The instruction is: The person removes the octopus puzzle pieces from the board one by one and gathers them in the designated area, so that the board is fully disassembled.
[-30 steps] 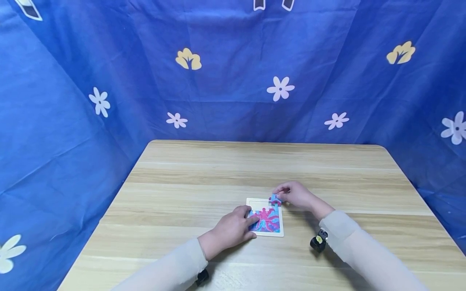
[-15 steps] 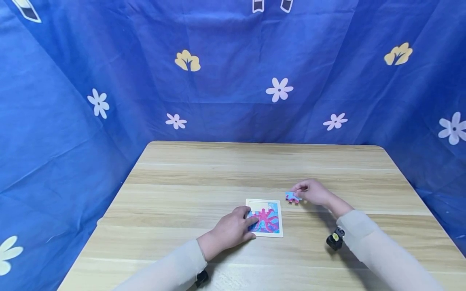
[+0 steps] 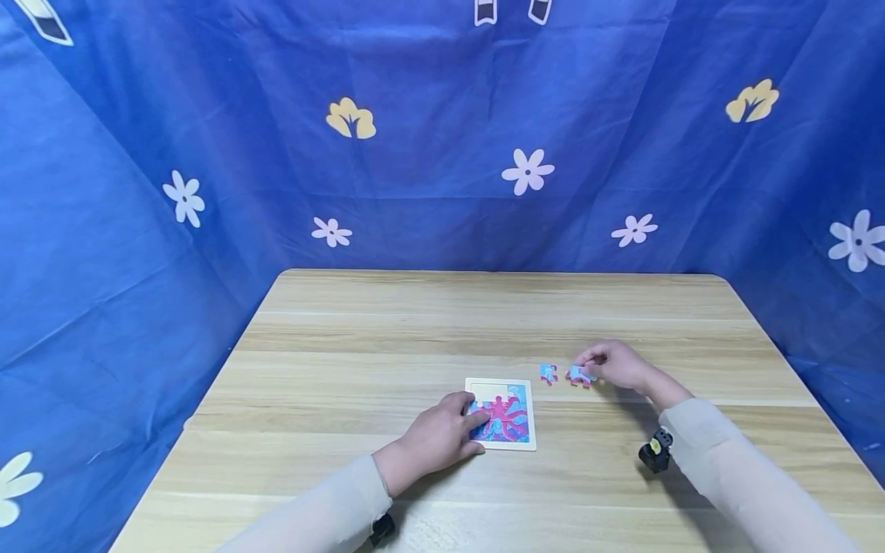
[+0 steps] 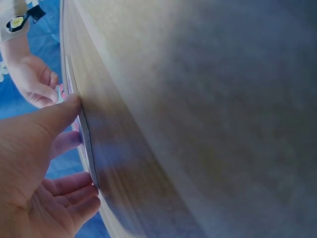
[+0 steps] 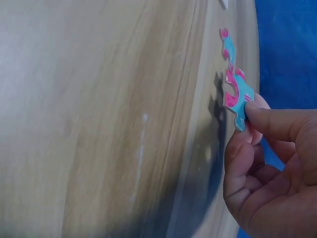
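A square jigsaw puzzle in a pale frame [image 3: 532, 415] lies on the table, with a pink octopus on blue and a bare patch at its upper left. My left hand [image 3: 434, 435] rests on its left side, index finger across the picture and thumb at the near edge. To the right of the frame, my right hand [image 3: 618, 365] pinches a blue and pink puzzle piece [image 5: 240, 94] between thumb and fingers, low over the table. Another puzzle piece [image 3: 548, 373] lies loose between the frame and that hand.
The wood-grain table [image 3: 373, 330] has rounded far corners. Behind and beside it hangs a blue cloth [image 3: 429, 192] with white flowers and yellow trees. A black wrist camera [image 3: 655, 452] hangs below the right sleeve.
My right hand has moved rightward from the frame's top right corner with a puzzle piece. One loose piece now lies apart from the held one. My left hand has stayed on the puzzle.
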Demonstrator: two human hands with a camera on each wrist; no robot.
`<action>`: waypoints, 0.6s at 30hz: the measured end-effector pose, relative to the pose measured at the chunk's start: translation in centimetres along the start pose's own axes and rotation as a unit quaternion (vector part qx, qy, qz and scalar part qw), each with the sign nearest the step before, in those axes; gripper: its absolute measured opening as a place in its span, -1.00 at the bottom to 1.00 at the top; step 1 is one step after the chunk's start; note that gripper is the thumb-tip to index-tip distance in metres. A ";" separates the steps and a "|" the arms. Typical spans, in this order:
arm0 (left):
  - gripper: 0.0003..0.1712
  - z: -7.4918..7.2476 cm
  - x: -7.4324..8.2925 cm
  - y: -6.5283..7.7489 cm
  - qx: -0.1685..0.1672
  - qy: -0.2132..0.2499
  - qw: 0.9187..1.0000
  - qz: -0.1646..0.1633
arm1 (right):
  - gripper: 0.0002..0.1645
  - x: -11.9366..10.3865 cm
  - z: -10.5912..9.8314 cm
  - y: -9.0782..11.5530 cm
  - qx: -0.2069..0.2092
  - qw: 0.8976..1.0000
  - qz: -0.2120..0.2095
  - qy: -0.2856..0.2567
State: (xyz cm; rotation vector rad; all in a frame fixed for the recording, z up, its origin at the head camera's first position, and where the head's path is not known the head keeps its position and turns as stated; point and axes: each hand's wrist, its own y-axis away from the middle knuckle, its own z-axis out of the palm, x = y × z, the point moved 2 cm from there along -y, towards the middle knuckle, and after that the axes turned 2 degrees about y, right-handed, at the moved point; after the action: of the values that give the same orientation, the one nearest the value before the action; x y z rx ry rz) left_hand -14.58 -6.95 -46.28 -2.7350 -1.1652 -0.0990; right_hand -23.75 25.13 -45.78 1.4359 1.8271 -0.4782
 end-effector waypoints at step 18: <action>-0.43 0.0 0.1 0.0 0.001 -0.001 1.000 0.000 | -0.81 0.2 0.4 0.2 0.010 0.998 -0.016 0.056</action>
State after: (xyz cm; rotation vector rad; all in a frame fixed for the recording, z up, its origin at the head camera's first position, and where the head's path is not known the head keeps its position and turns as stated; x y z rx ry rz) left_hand -14.48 -6.88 -46.24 -2.7345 -1.1654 -0.0951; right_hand -23.48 25.10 -46.16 1.4759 1.9406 -0.4416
